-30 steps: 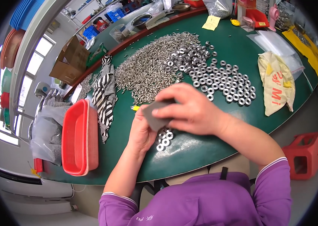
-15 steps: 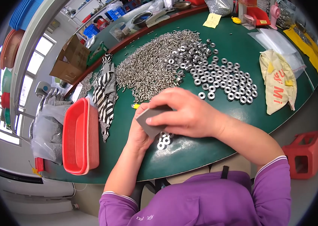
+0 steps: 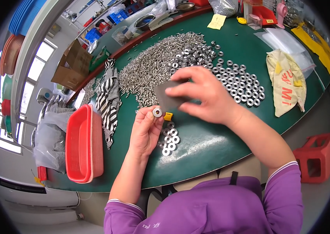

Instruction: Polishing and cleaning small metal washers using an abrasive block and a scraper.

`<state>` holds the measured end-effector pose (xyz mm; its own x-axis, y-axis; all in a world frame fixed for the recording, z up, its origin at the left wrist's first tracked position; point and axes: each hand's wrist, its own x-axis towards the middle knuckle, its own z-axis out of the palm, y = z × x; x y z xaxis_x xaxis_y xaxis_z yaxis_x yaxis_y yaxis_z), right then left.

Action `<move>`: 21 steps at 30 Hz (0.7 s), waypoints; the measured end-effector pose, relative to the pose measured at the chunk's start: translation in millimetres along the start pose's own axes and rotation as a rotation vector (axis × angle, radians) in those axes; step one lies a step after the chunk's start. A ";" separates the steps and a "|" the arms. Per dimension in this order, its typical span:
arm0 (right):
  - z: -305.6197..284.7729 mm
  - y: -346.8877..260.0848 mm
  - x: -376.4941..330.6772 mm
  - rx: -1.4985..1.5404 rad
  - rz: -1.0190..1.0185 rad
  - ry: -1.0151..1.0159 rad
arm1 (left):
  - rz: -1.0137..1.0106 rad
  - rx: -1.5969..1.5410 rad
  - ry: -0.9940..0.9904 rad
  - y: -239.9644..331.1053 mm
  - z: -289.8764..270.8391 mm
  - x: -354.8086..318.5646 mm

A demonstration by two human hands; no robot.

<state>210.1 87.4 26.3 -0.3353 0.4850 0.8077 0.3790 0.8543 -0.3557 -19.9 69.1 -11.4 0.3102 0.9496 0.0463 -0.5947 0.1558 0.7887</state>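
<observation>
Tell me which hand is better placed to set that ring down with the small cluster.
Left. The left hand already pinches the metal ring just above the small cluster; the right hand holds a dark flat piece.

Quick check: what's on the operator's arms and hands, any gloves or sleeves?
No gloves: the left hand and right hand are bare, with no rings, watch or wristband visible. Both forearms are bare, since the purple sleeves are pushed up toward the elbows. Each cuff has a thin white edge. The top is the same purple, with small pale lettering low on the front.
</observation>
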 end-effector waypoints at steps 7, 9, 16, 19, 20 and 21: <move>18.8 -7.2 -1.6 0.106 -0.111 -0.049 | -0.033 0.048 0.140 -3.6 17.7 3.8; 2.3 9.4 -2.4 -0.144 -0.011 -0.010 | -0.028 -0.001 -0.027 3.0 -1.7 -1.1; 0.8 8.3 -9.6 -0.118 0.192 -0.040 | 0.009 -0.087 -0.004 4.8 -3.2 1.9; -10.8 3.2 -7.2 -0.013 0.239 -0.351 | 0.017 -0.072 -0.001 6.1 -1.9 0.7; -15.7 0.3 -5.3 0.035 0.260 -0.442 | 0.015 -0.057 -0.011 6.4 -2.0 0.8; -20.1 -1.9 -3.9 0.083 0.281 -0.532 | 0.019 -0.058 -0.011 6.6 -2.2 0.9</move>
<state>228.0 80.1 33.3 -0.6256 0.7026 0.3390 0.4543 0.6814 -0.5739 -25.3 71.6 -7.5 0.3064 0.9495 0.0679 -0.6425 0.1537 0.7507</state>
